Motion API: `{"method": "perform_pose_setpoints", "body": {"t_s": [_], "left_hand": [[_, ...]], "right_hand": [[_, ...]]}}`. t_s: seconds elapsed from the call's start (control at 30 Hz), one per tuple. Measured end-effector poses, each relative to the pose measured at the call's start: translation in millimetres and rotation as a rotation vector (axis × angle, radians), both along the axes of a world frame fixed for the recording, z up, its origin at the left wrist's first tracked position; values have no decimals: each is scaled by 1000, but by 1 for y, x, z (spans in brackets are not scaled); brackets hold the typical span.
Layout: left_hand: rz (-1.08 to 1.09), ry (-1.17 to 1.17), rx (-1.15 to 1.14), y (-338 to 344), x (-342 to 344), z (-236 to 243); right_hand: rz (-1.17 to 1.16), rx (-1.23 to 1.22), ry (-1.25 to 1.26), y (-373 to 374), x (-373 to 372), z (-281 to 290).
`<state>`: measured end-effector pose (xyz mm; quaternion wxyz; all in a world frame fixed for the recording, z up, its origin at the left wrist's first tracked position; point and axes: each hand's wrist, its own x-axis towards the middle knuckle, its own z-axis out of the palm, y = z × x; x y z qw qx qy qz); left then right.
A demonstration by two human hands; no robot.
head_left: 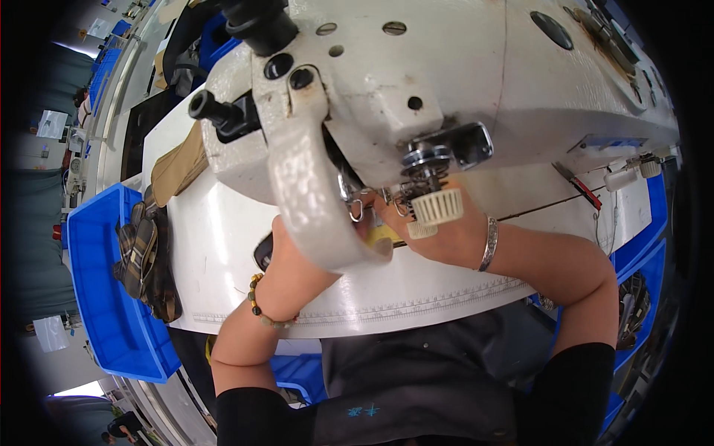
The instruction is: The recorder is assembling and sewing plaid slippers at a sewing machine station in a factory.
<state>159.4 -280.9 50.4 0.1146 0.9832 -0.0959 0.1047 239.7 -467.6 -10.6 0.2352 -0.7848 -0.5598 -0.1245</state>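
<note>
One left hand (287, 259) and one right hand (455, 239) lie close together beneath the sewing machine (476, 82) overhanging the worktop (212, 260); it hides most fingers (390, 212), so their opening and hold cannot be told.

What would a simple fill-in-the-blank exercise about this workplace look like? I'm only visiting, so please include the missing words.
1. The left hand and right hand are partly hidden by a white ____ machine.
2. A beaded bracelet circles the person's ____ wrist.
3. A metal bangle circles the person's ____ wrist.
4. Plaid fabric lies over the edge of a plastic bin coloured ____.

Missing words: sewing; left; right; blue.
</note>
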Motion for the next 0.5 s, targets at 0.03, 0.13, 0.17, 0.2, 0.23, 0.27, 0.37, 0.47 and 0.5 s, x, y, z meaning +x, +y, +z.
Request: {"method": "perform_pose_setpoints", "body": {"t_s": [0.03,0.13,0.17,0.2,0.23,0.27,0.37,0.47,0.5], "left_hand": [[24,76,-8,0,0,2],[9,61,18,-5,-1,7],[10,62,20,-4,-1,7],[8,71,16,-2,-1,6],[6,80,12,-1,0,6],[5,80,12,-2,0,5],[49,92,45,-1,0,3],[51,104,8,-1,2,4],[38,84,-2,-2,1,7]], "right_hand": [[-5,3,0,0,0,-1],[-16,-17,112,1,0,-5],[-12,-7,185,2,1,-6],[-11,1,258,2,1,-7],[-11,1,258,1,1,-6],[-19,16,228,1,1,-4],[-29,47,218,3,2,-3],[-36,55,225,2,5,-4],[-35,52,213,2,5,-4]]}}
